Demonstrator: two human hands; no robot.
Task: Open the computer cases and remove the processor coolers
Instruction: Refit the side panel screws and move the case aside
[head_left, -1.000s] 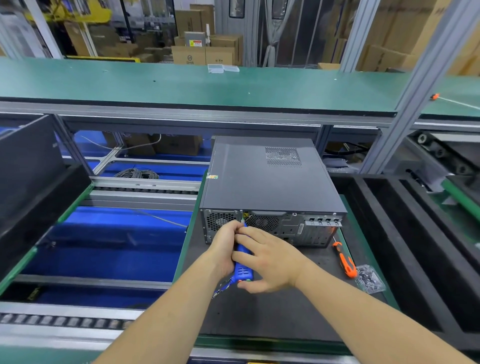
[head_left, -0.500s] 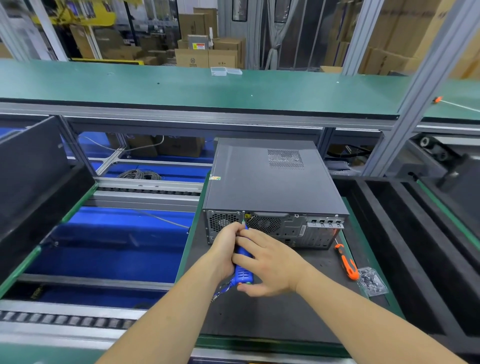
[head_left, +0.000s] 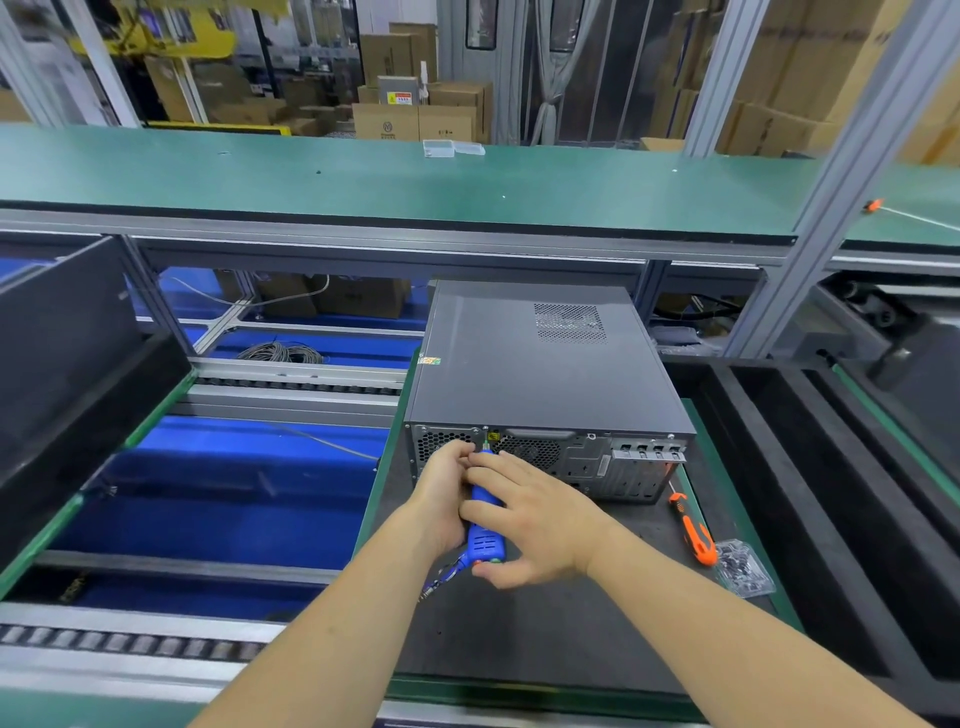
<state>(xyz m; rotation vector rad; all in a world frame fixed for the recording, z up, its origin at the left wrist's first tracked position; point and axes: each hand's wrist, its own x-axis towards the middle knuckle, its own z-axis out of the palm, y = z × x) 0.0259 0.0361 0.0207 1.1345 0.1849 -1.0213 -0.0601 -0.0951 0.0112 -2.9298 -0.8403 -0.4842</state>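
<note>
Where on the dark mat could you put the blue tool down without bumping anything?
The dark grey mat is bare between the arms and its near edge. It is crowded on the right, by the orange-handled screwdriver and clear bag of screws, and behind, by the grey metal computer case.

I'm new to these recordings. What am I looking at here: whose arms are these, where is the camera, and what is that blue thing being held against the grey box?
There is no robot here: the two bare arms belong to a person, and the single camera sits on that person's head, looking forward and down. The grey box is a computer case lying on a dark mat at a factory workbench, its back panel facing the person and its cover closed. The blue thing is an electric screwdriver. The left hand grips it near the tip, and the right hand wraps around its body, with the tip pointed at the top edge of the back panel. To the right on the mat lie an orange screwdriver and a small clear bag, its contents too small to tell.
</note>
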